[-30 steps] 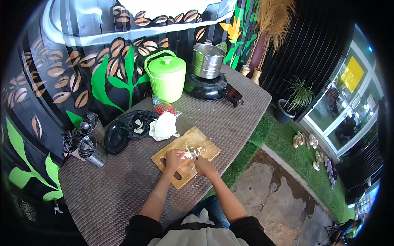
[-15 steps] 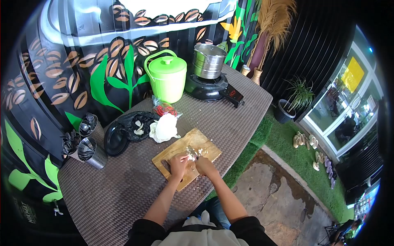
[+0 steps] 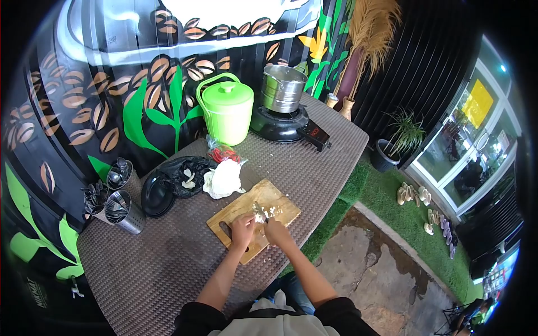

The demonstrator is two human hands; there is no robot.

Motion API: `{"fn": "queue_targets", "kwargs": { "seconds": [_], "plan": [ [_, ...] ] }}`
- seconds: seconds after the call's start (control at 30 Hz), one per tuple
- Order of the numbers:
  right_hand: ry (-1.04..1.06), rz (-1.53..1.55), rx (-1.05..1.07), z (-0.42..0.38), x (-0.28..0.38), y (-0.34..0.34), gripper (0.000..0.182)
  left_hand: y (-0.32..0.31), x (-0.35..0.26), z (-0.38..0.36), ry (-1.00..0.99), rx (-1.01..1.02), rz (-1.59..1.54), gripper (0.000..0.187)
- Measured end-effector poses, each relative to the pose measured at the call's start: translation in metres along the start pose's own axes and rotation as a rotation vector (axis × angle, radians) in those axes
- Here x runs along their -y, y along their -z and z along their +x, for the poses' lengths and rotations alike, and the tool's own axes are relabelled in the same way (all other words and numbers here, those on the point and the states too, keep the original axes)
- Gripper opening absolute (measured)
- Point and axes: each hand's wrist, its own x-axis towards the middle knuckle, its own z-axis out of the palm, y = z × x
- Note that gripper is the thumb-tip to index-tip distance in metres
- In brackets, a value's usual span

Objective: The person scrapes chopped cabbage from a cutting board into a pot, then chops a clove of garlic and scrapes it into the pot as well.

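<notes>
My right hand (image 3: 277, 232) is closed round the handle of a knife (image 3: 260, 211), its blade pointing away from me over the wooden cutting board (image 3: 227, 213). Beside it, my left hand (image 3: 243, 231) has its fingers bent together, holding a small white piece of food (image 3: 258, 218) against the board near the blade. Chopped white bits (image 3: 273, 210) lie scattered right of the knife, with a few crumbs by the near edge. The food is too small to name.
Behind the board are a crumpled white bag (image 3: 223, 179), a black plastic bag (image 3: 185, 171), a black plate (image 3: 157, 193) and red items in clear plastic (image 3: 224, 152). Further off stand a green lidded bucket (image 3: 227, 112) and a steel pot (image 3: 284, 89) on a portable stove (image 3: 280, 124). Cutlery holders (image 3: 129, 215) stand left.
Both hands stay at the board with the knife and white food, shifting only slightly. More chopped bits show right of the blade. The whole view has moved a little.
</notes>
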Motion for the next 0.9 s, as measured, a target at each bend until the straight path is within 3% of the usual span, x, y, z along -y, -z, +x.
{"fn": "queue_targets", "kwargs": {
  "seconds": [0.07,0.1,0.13,0.2,0.23,0.37,0.47,0.57,0.8,0.9],
  "plan": [
    [-0.051,0.214,0.324,-0.002,0.007,0.027,0.036,0.004,-0.004,0.000,0.067,0.001,-0.069,0.010],
    [-0.104,0.312,0.327,-0.010,0.013,0.029,0.038,0.006,-0.005,0.001,0.067,0.022,-0.041,0.010],
    [-0.105,0.310,0.325,-0.015,0.012,0.015,0.038,0.006,-0.006,0.001,0.066,0.043,-0.014,0.012],
    [-0.052,0.008,-0.027,-0.027,0.011,-0.024,0.037,0.005,-0.006,0.001,0.075,0.040,-0.012,0.012],
    [-0.088,0.034,-0.065,-0.035,0.018,-0.031,0.035,0.006,-0.005,0.000,0.085,0.036,-0.005,0.012],
    [-0.129,0.068,-0.040,-0.030,0.018,-0.039,0.034,0.007,-0.005,0.003,0.014,0.043,0.024,0.010],
    [-0.023,-0.004,-0.097,-0.011,-0.001,-0.029,0.036,0.005,-0.005,0.000,0.047,0.065,0.046,0.009],
    [0.031,0.269,0.178,-0.006,0.001,0.010,0.041,0.005,0.002,-0.002,0.036,0.038,-0.016,0.011],
    [-0.083,0.001,-0.038,-0.039,0.019,-0.040,0.028,0.004,-0.007,0.001,0.037,0.008,0.046,0.008],
    [-0.101,0.009,-0.013,-0.040,0.020,-0.038,0.031,0.006,-0.008,0.003,-0.004,0.005,0.084,0.007]
  ]
}}
